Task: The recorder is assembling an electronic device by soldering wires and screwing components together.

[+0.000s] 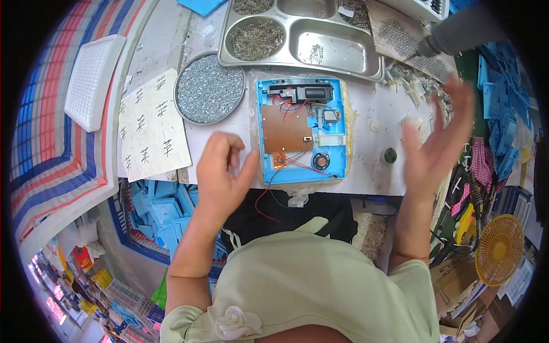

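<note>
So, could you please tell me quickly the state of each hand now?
Left hand: half open, fingers curled, beside the blue case; no held thing shows.
Right hand: open, fingers apart, blurred; nothing seen in it.

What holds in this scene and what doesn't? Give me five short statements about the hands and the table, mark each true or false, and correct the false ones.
1. The round dish is left of the blue case. True.
2. The left hand is nearer the dish than the right hand is. True.
3. The right hand is gripping the case. False: it is apart from the case, to its right.
4. The case is closed. False: it lies open, its brown board showing.
5. The metal tray lies beyond the case's far edge. True.
</note>
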Available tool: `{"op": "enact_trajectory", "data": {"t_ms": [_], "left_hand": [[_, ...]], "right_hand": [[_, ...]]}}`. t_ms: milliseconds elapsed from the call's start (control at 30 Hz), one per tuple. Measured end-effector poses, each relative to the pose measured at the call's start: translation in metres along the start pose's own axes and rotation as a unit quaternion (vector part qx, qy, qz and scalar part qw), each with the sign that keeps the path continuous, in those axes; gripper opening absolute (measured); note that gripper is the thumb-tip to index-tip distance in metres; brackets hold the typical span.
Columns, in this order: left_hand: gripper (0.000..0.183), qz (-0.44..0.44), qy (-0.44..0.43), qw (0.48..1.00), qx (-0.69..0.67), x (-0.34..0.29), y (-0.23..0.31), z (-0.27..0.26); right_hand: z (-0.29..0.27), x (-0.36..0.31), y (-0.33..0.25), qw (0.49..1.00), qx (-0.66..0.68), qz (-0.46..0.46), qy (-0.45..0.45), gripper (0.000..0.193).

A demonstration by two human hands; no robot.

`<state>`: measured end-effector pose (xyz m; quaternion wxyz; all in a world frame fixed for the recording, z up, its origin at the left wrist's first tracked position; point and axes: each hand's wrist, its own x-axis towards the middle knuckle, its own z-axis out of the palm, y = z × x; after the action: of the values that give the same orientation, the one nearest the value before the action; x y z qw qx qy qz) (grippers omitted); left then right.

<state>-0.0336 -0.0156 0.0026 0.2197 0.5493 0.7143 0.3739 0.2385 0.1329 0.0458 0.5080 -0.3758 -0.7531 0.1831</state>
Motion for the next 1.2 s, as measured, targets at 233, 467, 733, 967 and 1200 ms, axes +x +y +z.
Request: {"op": "enact_trajectory", "data": {"t_ms": [233,467,733,967,1200], "left_hand": [[0.032,-0.059,-0.031,0.998,0.012,-0.012,0.001,0.005],[0.035,-0.039,-0.078,0.996,0.031,0.003,0.01,0.006],[0.032,-0.116,-0.075,0.99,-0.032,-0.006,0.013,-0.001],[0.032,-0.128,-0.091,0.987,-0.025,-0.012,0.004,-0.002],[0.03,-0.15,-0.091,0.971,-0.16,-0.012,0.008,-0.003]], "right_hand": [[0.011,-0.051,0.0,0.955,-0.102,0.119,-0.253,0.063],[0.016,-0.036,-0.018,0.882,-0.137,0.189,-0.409,0.044],[0.014,-0.011,-0.035,0.887,-0.067,0.228,-0.396,0.044],[0.019,-0.042,-0.024,0.894,-0.119,0.211,-0.377,0.04],[0.009,-0.02,-0.041,0.879,0.018,0.312,-0.36,0.039]]}}
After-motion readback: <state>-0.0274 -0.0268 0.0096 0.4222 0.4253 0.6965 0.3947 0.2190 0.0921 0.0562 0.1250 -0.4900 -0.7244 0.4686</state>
